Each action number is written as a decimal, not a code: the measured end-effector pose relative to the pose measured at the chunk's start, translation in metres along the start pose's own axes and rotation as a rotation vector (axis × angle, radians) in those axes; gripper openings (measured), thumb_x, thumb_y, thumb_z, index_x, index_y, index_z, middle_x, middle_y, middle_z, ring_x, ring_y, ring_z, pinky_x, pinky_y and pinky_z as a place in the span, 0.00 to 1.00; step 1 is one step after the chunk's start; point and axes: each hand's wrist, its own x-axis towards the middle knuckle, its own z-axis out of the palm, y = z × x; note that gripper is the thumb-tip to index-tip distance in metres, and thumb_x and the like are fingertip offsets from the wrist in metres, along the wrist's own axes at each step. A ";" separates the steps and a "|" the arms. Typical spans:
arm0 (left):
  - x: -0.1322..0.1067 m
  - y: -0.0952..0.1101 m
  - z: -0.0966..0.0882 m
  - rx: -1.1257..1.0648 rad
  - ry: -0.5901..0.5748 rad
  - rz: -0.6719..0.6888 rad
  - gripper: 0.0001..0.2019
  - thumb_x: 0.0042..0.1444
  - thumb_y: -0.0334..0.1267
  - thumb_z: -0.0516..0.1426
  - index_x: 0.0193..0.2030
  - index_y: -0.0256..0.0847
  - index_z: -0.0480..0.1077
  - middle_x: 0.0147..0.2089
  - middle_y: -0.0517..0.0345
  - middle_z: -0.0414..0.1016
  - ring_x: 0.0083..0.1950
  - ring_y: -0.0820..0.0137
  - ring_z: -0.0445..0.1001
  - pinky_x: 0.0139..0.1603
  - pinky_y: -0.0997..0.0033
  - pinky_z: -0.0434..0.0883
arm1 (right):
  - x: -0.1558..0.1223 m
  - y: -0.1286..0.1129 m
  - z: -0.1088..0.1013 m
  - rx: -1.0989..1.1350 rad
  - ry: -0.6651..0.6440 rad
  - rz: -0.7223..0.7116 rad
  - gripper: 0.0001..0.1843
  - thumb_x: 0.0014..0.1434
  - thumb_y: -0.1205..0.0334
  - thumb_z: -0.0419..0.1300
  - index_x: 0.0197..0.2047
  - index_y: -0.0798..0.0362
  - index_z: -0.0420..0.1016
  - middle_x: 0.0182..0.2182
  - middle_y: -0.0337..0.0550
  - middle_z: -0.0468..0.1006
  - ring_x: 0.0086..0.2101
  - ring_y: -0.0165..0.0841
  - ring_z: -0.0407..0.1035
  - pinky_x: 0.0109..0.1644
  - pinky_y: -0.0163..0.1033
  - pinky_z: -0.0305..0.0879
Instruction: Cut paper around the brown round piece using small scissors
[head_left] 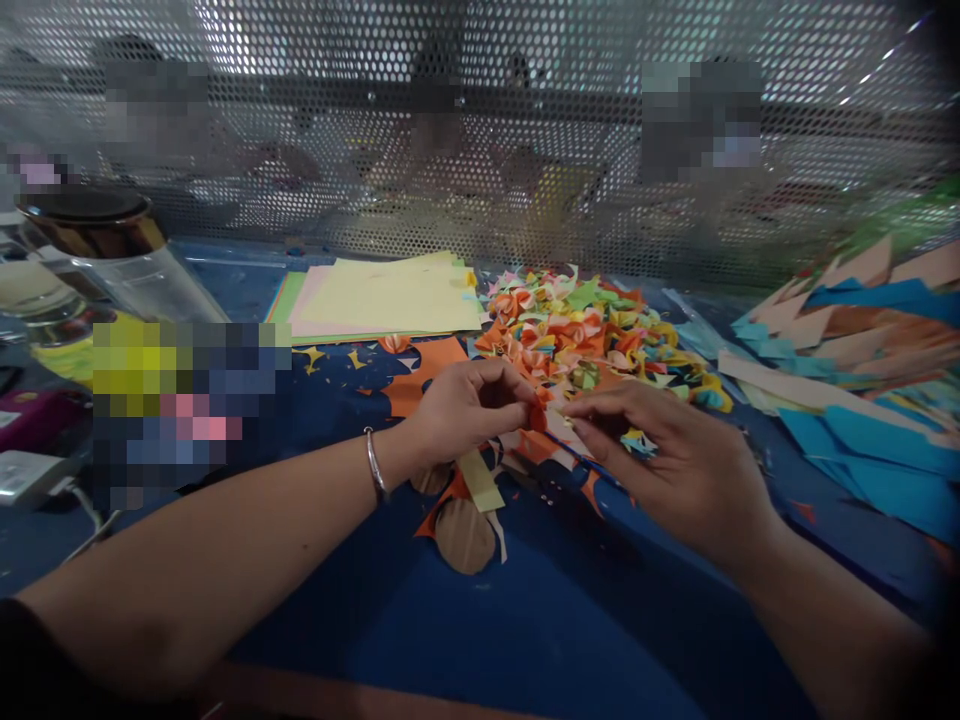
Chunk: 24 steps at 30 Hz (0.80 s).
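left hand (469, 405) + right hand (675, 465) | pinching small folded orange paper piece (537, 417) | glossy blue table (525, 620)

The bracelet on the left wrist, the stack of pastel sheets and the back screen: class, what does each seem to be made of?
Bracelet: probably polished metal; it is silvery and glints.
Pastel sheets: matte paper; thin, flat, stacked edges.
Back screen: likely perforated sheet metal; grey, with regular round holes.
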 end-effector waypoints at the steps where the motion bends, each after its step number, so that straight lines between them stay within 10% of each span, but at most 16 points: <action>1: 0.000 0.000 0.000 0.003 0.006 0.005 0.08 0.48 0.34 0.64 0.34 0.39 0.71 0.29 0.59 0.76 0.29 0.76 0.75 0.32 0.74 0.73 | 0.000 0.000 0.000 0.004 -0.005 0.000 0.07 0.69 0.63 0.60 0.49 0.45 0.77 0.42 0.41 0.84 0.43 0.36 0.80 0.48 0.43 0.74; 24: -0.006 0.004 0.006 0.293 0.080 0.079 0.05 0.47 0.33 0.59 0.33 0.40 0.73 0.30 0.61 0.75 0.30 0.76 0.73 0.32 0.75 0.71 | 0.002 0.000 0.004 0.046 -0.022 0.040 0.05 0.70 0.62 0.60 0.46 0.47 0.77 0.38 0.40 0.83 0.37 0.34 0.78 0.42 0.40 0.72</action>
